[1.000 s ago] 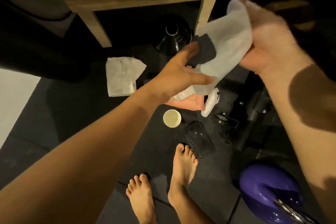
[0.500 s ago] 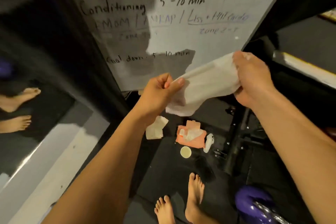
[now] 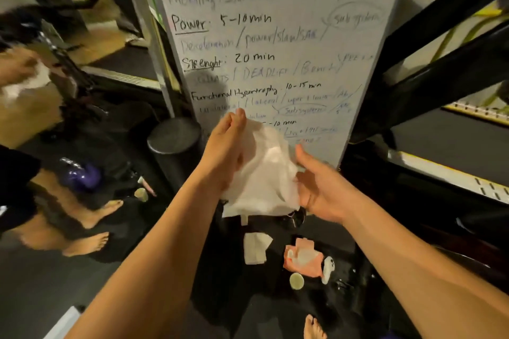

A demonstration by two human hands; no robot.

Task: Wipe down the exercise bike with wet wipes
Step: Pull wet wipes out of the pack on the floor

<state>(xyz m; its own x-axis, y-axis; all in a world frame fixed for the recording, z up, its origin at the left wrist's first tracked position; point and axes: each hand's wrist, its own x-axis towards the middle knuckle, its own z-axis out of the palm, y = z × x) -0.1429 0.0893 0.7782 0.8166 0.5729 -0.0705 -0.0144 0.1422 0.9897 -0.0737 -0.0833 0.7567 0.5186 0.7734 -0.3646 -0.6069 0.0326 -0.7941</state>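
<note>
Near: bare foot [image 3: 314,327] on the black floor mat [image 3: 248,311]. Just past it is the orange wipes pack [image 3: 303,260], flap up. A spent folded wipe [image 3: 254,248] lies beside it, with a round lid [image 3: 296,281] and a white gadget [image 3: 327,268] close by. Bike: only dark metal low right of the pack, can't make out parts.

Mid: fresh wet wipe [image 3: 264,173] held up in the air between both grips, touching no equipment. Left grip [image 3: 228,151]: fingers straight, laid flat on the wipe, not curled. Right grip [image 3: 319,190]: palm turned to the wipe, thumb up, fingertips hidden at its edge. Can't tell if it pinches.

Delta: half a second ago the wipe was stretched between two pinches. Now it's bunched between the palms, and the view has swung up off the floor. My read: pull-out done, wipe being gathered into a pad, wiping not started.

Far: whiteboard [image 3: 275,36] with workout notes, mirror [image 3: 41,118] left, black rack bars [image 3: 440,36] right.
</note>
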